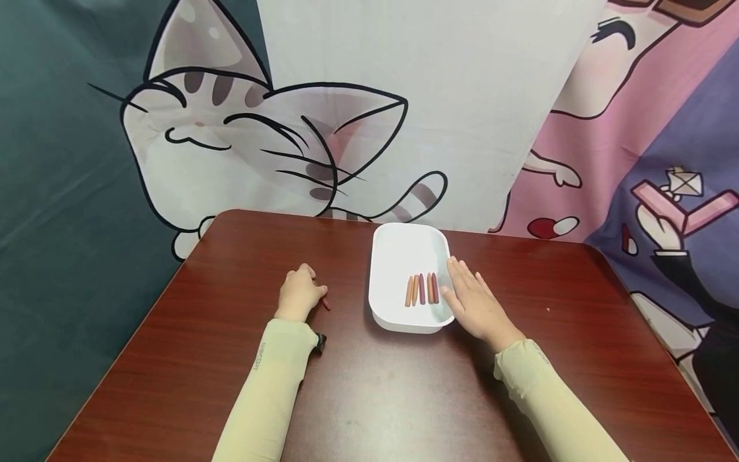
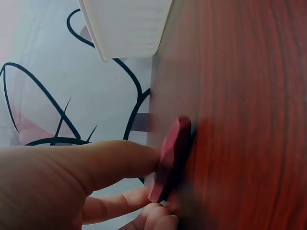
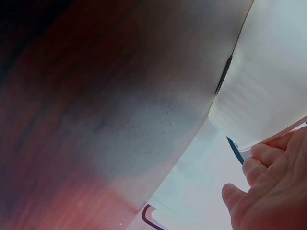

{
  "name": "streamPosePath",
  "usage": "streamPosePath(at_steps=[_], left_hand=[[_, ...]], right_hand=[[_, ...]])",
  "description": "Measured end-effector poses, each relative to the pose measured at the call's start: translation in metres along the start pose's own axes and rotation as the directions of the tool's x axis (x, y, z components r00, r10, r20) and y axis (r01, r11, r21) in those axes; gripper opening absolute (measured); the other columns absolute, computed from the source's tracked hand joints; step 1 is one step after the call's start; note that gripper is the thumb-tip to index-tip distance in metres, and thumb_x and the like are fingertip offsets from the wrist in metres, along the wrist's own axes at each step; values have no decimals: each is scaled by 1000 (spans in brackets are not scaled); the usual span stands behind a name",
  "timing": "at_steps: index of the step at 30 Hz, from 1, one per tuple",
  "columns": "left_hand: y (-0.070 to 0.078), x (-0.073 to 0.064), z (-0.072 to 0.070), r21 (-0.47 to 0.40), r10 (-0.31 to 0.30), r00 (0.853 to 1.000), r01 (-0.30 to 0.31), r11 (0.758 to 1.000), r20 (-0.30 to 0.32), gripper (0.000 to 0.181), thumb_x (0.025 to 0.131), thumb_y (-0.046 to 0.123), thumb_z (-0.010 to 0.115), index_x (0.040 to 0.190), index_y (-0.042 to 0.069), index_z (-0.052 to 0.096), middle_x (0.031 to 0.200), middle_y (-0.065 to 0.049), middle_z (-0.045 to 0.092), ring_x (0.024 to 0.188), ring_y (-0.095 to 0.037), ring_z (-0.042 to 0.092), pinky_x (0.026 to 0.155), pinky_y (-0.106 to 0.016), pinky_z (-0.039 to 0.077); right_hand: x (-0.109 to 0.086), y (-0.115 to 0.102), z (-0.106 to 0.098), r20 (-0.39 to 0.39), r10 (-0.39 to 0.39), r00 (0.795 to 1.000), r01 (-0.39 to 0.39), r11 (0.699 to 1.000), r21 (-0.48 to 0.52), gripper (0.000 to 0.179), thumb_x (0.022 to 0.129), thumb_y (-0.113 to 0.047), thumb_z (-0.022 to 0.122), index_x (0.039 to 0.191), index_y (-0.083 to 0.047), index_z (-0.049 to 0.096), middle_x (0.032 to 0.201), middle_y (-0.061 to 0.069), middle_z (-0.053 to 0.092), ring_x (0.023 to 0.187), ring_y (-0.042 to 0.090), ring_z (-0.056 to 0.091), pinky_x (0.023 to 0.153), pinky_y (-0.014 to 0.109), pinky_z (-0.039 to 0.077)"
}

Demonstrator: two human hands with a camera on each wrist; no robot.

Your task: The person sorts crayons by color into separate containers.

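On the left part of the table, my left hand (image 1: pixel 299 294) pinches a short dark red faceted stick (image 1: pixel 326 303), perhaps a crayon. In the left wrist view, the thumb lies against the side of the red stick (image 2: pixel 171 158) and fingertips touch its lower end. The stick is tilted close to the wooden surface. My right hand (image 1: pixel 475 301) rests with straight fingers along the right rim of a white tray (image 1: pixel 398 247). Several similar short sticks (image 1: pixel 422 289), orange, brown and dark red, lie side by side in the tray's right half.
The dark brown table (image 1: pixel 358 391) has a rounded far edge close behind the tray. A cloth with cartoon drawings (image 1: pixel 346 51) hangs behind it. A black strap (image 1: pixel 319 343) sits at the left wrist.
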State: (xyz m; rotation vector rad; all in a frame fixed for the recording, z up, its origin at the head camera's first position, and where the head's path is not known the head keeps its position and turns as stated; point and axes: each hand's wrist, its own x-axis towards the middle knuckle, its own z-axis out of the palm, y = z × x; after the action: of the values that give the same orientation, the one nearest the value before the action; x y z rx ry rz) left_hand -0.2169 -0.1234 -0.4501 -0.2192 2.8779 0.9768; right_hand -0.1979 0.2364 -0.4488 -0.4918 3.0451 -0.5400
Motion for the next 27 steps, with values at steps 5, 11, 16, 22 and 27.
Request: streamPosePath(at_steps=[5, 11, 16, 22, 27], left_hand=[[-1, 2, 2, 23, -12, 1000, 11, 1000, 26, 27, 92, 13, 66, 114, 2, 55, 107, -19, 56, 92, -36, 58, 80, -47, 50], [-2, 4, 2, 19, 8, 1000, -8, 1000, -3, 20, 91, 12, 66, 107, 2, 60, 99, -14, 61, 92, -33, 60, 80, -47, 51], [-4, 4, -2, -46, 24, 999, -26, 999, -45, 15, 88, 11, 63, 99, 1, 62, 90, -11, 63, 86, -31, 61, 79, -45, 52], [-7, 6, -8, -229, 1, 1000, -1, 973, -2, 20, 90, 10, 57, 106, 0, 65, 59, -7, 64, 68, -23, 65, 75, -37, 51], [-10, 10, -7, -394, 1, 998, 25, 919, 66, 29, 94, 10, 57, 118, -4, 67, 77, -13, 72, 79, -21, 71, 80, -32, 55]], right_hand=[[0, 0, 0, 2, 2, 1000, -2, 1000, 2, 71, 107, -42, 39, 161, -3, 16, 168, 14, 16, 154, 36, 12, 122, 59, 11], [0, 1, 0, -10, -7, 1000, 7, 1000, -6, 70, 108, -42, 39, 161, -2, 17, 167, 15, 17, 154, 37, 13, 121, 60, 12], [1, 0, 1, -16, -19, 1000, 19, 1000, -12, 70, 108, -42, 38, 161, -1, 17, 167, 16, 18, 153, 39, 16, 121, 60, 13], [1, -1, 0, -14, -13, 1000, 13, 1000, -10, 70, 108, -43, 37, 161, -1, 18, 167, 15, 18, 153, 39, 16, 121, 60, 13], [0, -1, 0, -22, -18, 1000, 18, 1000, -12, 69, 108, -42, 37, 160, 0, 19, 167, 16, 19, 153, 39, 17, 121, 61, 14]])
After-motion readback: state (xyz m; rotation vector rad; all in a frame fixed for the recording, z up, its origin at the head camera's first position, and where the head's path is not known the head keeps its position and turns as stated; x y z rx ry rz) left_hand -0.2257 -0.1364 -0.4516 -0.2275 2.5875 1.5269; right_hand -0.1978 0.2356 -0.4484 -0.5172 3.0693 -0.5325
